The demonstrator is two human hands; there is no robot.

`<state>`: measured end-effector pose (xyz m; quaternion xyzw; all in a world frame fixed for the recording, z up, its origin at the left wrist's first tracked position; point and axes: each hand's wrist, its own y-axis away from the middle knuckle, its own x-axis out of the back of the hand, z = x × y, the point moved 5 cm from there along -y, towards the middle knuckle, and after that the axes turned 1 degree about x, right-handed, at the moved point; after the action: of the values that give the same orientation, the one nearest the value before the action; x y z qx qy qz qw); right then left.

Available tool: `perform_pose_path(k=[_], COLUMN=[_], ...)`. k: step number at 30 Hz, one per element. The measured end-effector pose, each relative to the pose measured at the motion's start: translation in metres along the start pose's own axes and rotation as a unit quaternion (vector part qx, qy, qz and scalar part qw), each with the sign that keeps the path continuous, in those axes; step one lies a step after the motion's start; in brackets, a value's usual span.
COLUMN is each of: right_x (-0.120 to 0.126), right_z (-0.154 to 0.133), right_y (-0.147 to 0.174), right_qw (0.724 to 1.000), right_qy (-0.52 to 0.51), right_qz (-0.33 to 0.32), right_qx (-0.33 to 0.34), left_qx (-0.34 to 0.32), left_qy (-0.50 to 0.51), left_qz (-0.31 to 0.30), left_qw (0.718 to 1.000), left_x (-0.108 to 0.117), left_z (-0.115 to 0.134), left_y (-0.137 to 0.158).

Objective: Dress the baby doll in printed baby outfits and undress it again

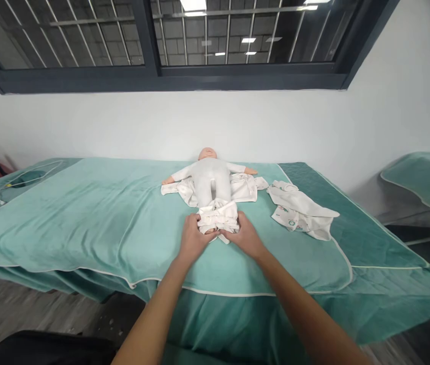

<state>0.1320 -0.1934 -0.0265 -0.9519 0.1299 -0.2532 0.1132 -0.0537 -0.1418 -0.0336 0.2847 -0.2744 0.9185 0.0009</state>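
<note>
A baby doll (211, 177) with a white cloth body lies on its back, arms spread, head toward the wall. Bunched white baby pants (219, 215) surround its lower legs, and a bit of a foot shows at the near end. My left hand (195, 234) grips the left side of the pants, thumb pointing inward. On the other side my right hand (245, 234) grips them the same way, the two thumbs almost meeting. Under the doll's arms and back a white baby top (244, 187) is spread out.
Another white printed baby garment (302, 210) lies crumpled to the right. Everything rests on a green sheet (85, 218) over a bed against the wall. A pale cable (0, 195) curls at the far left. A dark-framed window (177, 81) is above.
</note>
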Motion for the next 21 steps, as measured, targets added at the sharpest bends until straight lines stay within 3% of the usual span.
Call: perform_pose_path(k=[7, 12, 16, 19, 21], right_x=[0.019, 0.035, 0.046, 0.052, 0.058], right_z=[-0.020, -0.043, -0.065, -0.085, -0.098], right_y=[0.019, 0.022, 0.023, 0.028, 0.029], right_qw=[0.994, 0.998, 0.992, 0.968, 0.953], right_qy=[0.100, 0.056, -0.033, -0.066, -0.049], right_qz=[0.026, -0.001, -0.121, -0.241, -0.298], right_qx=[-0.028, -0.026, -0.024, 0.002, 0.034], left_qx=[0.081, 0.136, 0.184, 0.222, 0.237], left_qy=[0.029, 0.040, 0.163, 0.290, 0.357], left_qz=[-0.112, -0.154, -0.229, -0.299, -0.315], left_qw=[0.990, 0.978, 0.942, 0.882, 0.847], left_x=[0.021, 0.043, 0.059, 0.070, 0.078], left_z=[0.005, 0.029, 0.055, 0.069, 0.075], left_y=[0.015, 0.011, 0.012, 0.015, 0.013])
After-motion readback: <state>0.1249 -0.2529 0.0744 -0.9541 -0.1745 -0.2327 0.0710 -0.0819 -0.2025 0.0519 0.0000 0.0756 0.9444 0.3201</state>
